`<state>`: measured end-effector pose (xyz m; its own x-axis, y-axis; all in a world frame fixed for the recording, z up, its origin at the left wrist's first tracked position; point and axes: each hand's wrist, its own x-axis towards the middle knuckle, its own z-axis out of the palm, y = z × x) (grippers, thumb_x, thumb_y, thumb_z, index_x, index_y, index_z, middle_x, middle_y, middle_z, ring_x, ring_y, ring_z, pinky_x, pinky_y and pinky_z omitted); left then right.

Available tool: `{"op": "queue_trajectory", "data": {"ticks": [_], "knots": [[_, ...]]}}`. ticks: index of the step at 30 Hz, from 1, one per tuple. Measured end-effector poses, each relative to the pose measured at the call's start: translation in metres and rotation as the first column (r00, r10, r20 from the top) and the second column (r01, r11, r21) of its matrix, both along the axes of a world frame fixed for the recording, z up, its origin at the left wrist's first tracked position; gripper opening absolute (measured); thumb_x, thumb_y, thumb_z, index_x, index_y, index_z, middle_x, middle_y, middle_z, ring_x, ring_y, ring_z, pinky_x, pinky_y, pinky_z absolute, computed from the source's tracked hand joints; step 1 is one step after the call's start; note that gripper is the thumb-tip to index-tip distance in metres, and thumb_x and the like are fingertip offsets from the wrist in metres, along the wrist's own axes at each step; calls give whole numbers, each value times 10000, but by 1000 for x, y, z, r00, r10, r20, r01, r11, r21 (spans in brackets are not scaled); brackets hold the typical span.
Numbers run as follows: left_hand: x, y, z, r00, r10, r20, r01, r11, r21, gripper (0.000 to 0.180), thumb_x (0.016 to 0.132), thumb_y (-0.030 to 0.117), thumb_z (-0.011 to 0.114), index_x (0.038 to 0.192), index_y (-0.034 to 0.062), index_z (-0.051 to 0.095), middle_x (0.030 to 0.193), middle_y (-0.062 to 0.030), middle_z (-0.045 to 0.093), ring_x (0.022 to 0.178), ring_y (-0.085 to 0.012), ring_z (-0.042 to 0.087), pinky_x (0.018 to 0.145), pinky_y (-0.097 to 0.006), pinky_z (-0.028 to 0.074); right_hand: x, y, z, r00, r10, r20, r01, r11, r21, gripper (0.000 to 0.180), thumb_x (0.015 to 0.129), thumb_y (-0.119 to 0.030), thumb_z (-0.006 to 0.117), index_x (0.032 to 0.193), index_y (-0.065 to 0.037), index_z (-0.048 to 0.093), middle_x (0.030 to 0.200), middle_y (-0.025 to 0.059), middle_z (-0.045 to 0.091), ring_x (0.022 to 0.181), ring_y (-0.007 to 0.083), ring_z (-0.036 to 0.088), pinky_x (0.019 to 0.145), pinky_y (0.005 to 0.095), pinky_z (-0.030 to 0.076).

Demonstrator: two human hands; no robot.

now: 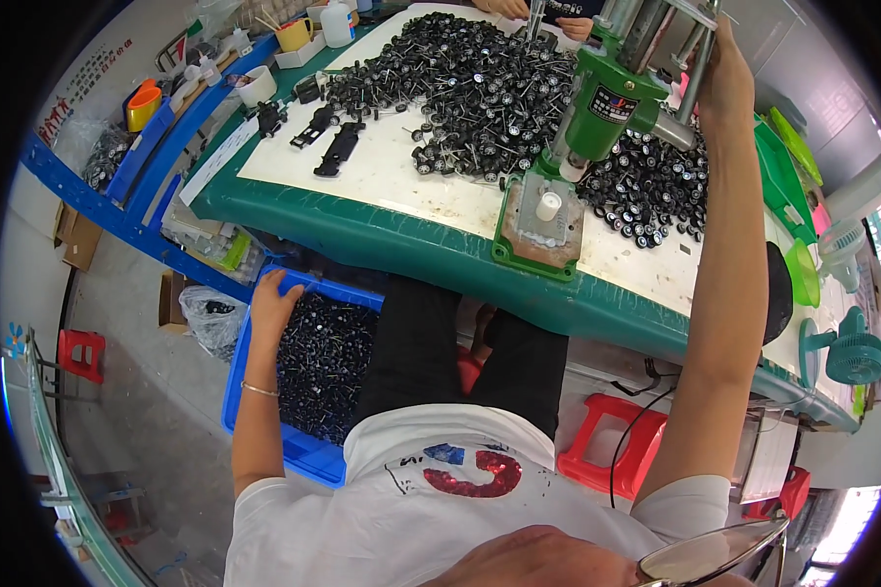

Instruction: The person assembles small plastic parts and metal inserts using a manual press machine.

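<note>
My left hand [276,301] is over the rim of a blue bin [313,455] beside my leg, a gap between thumb and fingers and nothing visible in it. The bin holds many small dark wheel-and-axle parts [328,362]. My right arm reaches up along the right of a green hand press [602,108], and my right hand [726,78] is wrapped round its metal lever [698,73]; some fingers are hidden. Under the press ram, a white round fixture [548,205] stands on the metal base plate [536,231].
A big heap of black wheels on axles [489,88] covers the table behind the press; loose wheels [646,191] lie right of it. Black toy car chassis [340,150] lie at left. Another person's hands [576,27] show at the far edge. A red stool [612,445] stands below.
</note>
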<state>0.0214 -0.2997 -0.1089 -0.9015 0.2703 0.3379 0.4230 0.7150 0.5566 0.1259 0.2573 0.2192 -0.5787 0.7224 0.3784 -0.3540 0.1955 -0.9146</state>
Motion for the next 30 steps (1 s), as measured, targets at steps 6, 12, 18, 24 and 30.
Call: {"op": "queue_trajectory", "data": {"ticks": [6, 12, 18, 24, 30], "knots": [[14, 88, 91, 989, -144, 15, 133, 946, 294, 290, 857, 104, 660, 1121, -15, 637, 1139, -135, 642, 1077, -278, 607, 941, -324, 448, 49, 27, -97, 972, -233, 10, 218, 924, 315, 413, 960, -409, 503, 1146, -65, 634, 1062, 85, 627, 916, 174, 620, 830, 317, 456], [-51, 208, 88, 916, -367, -160, 397, 884, 248, 581, 956, 368, 531, 1394, 5, 419, 1485, -184, 349, 1411, -315, 261, 1137, -381, 213, 93, 36, -211, 778, -627, 49, 300, 438, 848, 457, 906, -329, 602, 1254, -37, 552, 1283, 211, 521, 1167, 365, 510, 986, 423, 395], [-158, 272, 27, 913, -352, -207, 380, 918, 115, 803, 956, 560, 395, 1476, -24, 215, 1543, -248, 156, 1448, -372, 88, 1171, -393, 81, 97, 43, -250, 651, -703, 287, 250, 555, 793, 637, 919, -429, 558, 1373, -1, 430, 1455, 256, 336, 1308, 392, 367, 1081, 451, 283], [-135, 335, 75, 929, -338, 149, 278, 905, 321, 857, 926, 624, 381, 1473, -21, 236, 1542, -207, 212, 1449, -313, 147, 1167, -355, 104, 99, 48, -252, 602, -660, 449, 46, 590, 806, 766, 912, -528, 517, 1446, -17, 318, 1498, 259, 261, 1389, 389, 250, 1127, 443, 225], [-142, 359, 66, 918, -388, 78, 348, 885, 309, 729, 956, 549, 392, 1441, 8, 338, 1521, -180, 288, 1430, -310, 207, 1162, -356, 114, 86, 46, -250, 593, -640, 488, 4, 608, 794, 798, 905, -586, 483, 1451, -29, 311, 1516, 269, 200, 1416, 389, 181, 1146, 437, 195]]}}
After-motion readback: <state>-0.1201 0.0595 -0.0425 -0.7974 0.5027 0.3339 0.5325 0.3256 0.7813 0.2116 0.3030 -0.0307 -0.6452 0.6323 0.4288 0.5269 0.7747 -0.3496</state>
